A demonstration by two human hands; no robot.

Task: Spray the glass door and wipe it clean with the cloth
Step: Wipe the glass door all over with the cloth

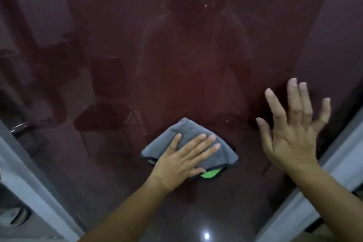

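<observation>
Glass door [196,49], dark, reflecting a chair; left hand [182,161] flat on cloth [188,133], right hand [290,124] splayed

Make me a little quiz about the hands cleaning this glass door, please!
1. True or false: the left hand presses a grey cloth flat against the glass door.
2. What is the right hand holding? A) a spray bottle B) a sponge C) nothing
3. What colour peeks out from under the cloth's lower edge?

Key
1. True: its fingers lie straight across the cloth.
2. C: the right hand is spread open with its fingers apart, and no spray bottle is in view.
3. Green.
</observation>
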